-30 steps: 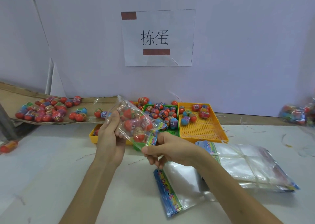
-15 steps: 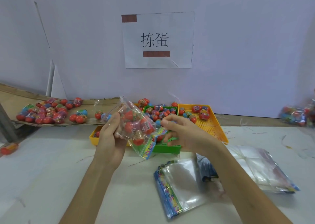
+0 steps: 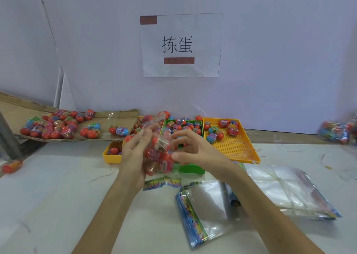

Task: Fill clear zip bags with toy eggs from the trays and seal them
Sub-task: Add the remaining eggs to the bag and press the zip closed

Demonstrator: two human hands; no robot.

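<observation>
Zip bag (image 3: 157,158) held between left hand (image 3: 133,153), right hand (image 3: 201,153) fingers (image 3: 181,136).

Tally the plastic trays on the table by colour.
Yellow: 2, the left yellow tray and the right yellow tray
Green: 1, the green tray between them
Total: 3

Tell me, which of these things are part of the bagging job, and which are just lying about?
In the job: filled bag held by the left hand and right hand; green tray; orange tray; empty zip bags.
Lying about: paper sign; stray egg at far left.
</observation>
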